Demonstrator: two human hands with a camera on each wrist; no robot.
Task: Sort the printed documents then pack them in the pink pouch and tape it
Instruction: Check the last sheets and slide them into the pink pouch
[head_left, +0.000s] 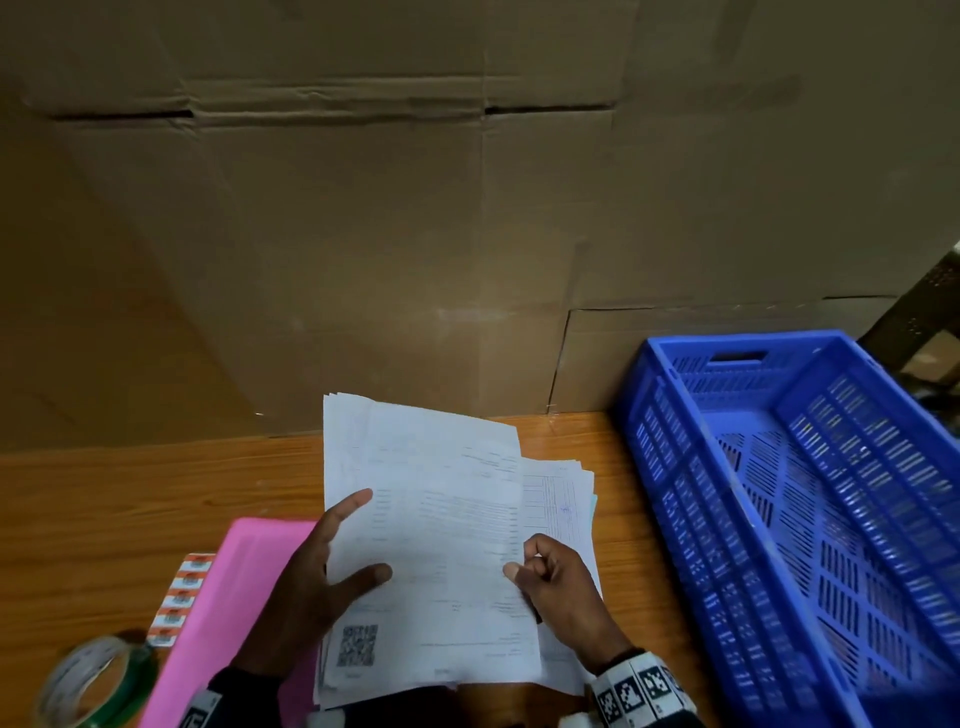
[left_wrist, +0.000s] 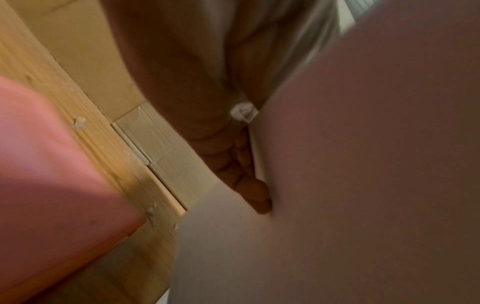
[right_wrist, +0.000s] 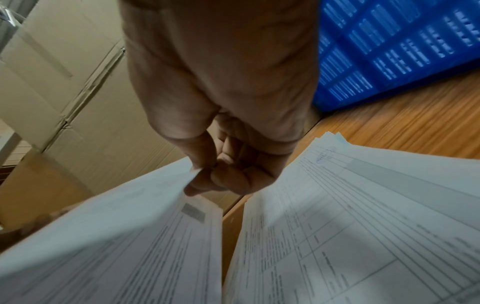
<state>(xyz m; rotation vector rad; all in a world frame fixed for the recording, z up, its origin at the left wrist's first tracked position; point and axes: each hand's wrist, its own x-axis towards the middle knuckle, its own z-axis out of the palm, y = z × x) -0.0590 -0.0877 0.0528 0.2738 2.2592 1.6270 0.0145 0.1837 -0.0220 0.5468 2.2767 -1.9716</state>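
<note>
A sheaf of printed documents (head_left: 436, 519) is lifted over the wooden table. My left hand (head_left: 322, 571) grips its left side, with thumb and one finger on top and the other fingers (left_wrist: 246, 174) behind the paper (left_wrist: 337, 185). With thumb and forefinger, my right hand (head_left: 550, 577) pinches the right edge of the top sheet (right_wrist: 145, 201). A second pile of printed forms (head_left: 563, 499) lies flat on the table under that hand, also in the right wrist view (right_wrist: 363, 226). The pink pouch (head_left: 234, 597) lies left of the papers, blurred in the left wrist view (left_wrist: 52, 164).
A roll of clear tape (head_left: 93, 680) sits at the front left beside a strip of orange-and-white labels (head_left: 182, 597). A blue slatted plastic crate (head_left: 805, 519) stands at the right. Cardboard boxes (head_left: 363, 234) wall off the back of the table (head_left: 130, 493).
</note>
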